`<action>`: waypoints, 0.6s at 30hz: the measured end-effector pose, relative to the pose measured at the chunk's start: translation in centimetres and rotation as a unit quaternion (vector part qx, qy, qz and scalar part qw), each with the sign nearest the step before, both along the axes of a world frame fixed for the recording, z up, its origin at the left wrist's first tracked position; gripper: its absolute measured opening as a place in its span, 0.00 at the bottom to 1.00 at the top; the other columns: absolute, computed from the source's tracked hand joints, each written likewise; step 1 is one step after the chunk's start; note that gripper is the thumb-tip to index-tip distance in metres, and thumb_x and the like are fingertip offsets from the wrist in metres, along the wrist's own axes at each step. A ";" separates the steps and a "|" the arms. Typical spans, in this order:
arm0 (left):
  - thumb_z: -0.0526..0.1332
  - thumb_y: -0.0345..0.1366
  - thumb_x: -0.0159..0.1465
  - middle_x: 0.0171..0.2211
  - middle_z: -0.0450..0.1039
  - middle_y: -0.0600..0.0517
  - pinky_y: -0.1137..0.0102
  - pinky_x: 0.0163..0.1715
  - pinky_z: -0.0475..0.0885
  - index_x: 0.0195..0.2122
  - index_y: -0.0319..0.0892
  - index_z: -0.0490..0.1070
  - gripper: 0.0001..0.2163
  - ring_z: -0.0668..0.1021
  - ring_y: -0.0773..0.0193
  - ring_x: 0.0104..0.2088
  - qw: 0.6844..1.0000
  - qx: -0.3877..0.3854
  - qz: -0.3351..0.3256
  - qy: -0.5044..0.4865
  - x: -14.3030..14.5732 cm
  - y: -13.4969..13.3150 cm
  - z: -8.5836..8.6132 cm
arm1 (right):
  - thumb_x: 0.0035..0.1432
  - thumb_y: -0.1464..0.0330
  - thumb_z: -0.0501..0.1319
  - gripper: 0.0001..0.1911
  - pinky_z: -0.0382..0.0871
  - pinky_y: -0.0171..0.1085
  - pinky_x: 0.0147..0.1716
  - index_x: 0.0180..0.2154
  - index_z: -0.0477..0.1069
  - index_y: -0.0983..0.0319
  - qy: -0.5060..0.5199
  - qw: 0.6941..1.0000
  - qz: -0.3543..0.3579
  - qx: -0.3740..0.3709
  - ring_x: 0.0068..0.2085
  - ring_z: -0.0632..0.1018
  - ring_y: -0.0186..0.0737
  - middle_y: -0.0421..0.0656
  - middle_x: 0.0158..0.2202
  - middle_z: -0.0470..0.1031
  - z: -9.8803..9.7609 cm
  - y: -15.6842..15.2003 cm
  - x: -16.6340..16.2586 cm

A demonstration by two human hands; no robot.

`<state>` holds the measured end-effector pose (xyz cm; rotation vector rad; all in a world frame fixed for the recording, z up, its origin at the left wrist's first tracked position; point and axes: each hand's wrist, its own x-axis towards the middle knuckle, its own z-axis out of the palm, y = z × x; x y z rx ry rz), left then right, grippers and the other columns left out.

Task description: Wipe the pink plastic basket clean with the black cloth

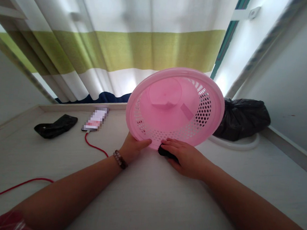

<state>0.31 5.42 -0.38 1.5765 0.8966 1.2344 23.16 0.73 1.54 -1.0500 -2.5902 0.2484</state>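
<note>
A pink plastic basket (173,133) with a perforated wall is tilted so its round mouth faces me. My left hand (133,148) grips its lower rim, thumb on the near side and the other fingers hidden behind. A bracelet circles that wrist. Under the curled fingers of my right hand (188,159) is a small black bundle (167,152), perhaps cloth or thin plastic, pressed at the rim just right of my left thumb. Inside the basket a pink strip-like patch (186,112) shows on the wall.
On the white table (134,206), a folded black item (57,125) and a phone (96,119) with a red cable (96,147) lie at left. A full black plastic bag (244,119) and a white ring (237,144) are at right. Behind hangs a striped curtain (159,51).
</note>
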 end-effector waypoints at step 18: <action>0.67 0.35 0.51 0.52 0.70 0.42 0.54 0.59 0.61 0.50 0.35 0.67 0.25 0.72 0.54 0.52 0.998 -0.018 0.050 0.032 -0.1 0.1 -0.7 | 0.58 0.68 0.55 0.24 0.60 0.45 0.58 0.56 0.65 0.64 -0.040 0.998 -0.043 0.016 0.56 0.69 0.46 0.49 0.56 0.68 0.0 0.1 0.0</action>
